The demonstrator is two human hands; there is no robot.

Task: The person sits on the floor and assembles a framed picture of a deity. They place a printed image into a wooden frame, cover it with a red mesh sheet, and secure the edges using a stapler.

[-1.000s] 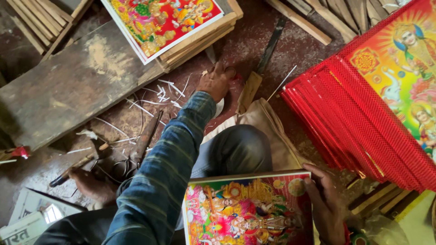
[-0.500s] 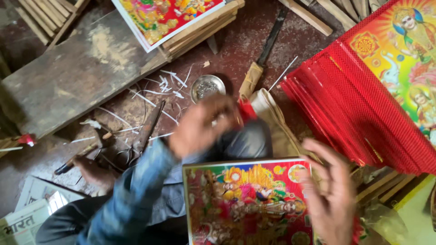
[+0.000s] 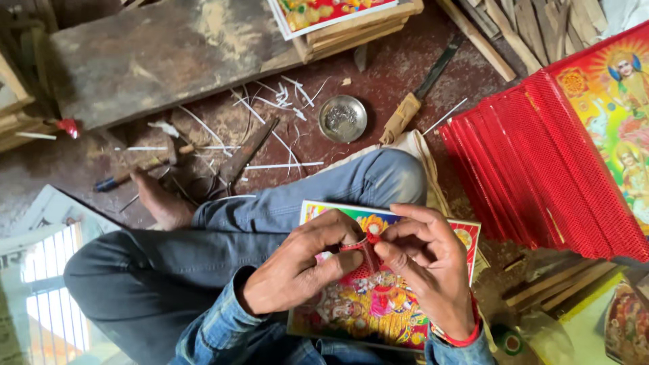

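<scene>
A colourful printed picture (image 3: pixel 351 304) lies on my lap, over my jeans. Both hands meet above its middle. My left hand (image 3: pixel 301 267) and my right hand (image 3: pixel 422 263) pinch a small red strip (image 3: pixel 365 251) between their fingertips, just over the picture. A red band shows on my right wrist. What the strip is made of cannot be told.
A small round metal bowl (image 3: pixel 343 118) sits on the reddish floor beside a wooden-handled blade (image 3: pixel 414 98). A stack of red framed pictures (image 3: pixel 547 169) leans at right. A hammer (image 3: pixel 145 165), white slivers and a thick plank (image 3: pixel 162 54) lie at left; my bare foot (image 3: pixel 159 203) rests near them.
My left hand came back from the metal bowl on the floor to my lap. Both hands now meet over the picture, pinching a small red strip.
</scene>
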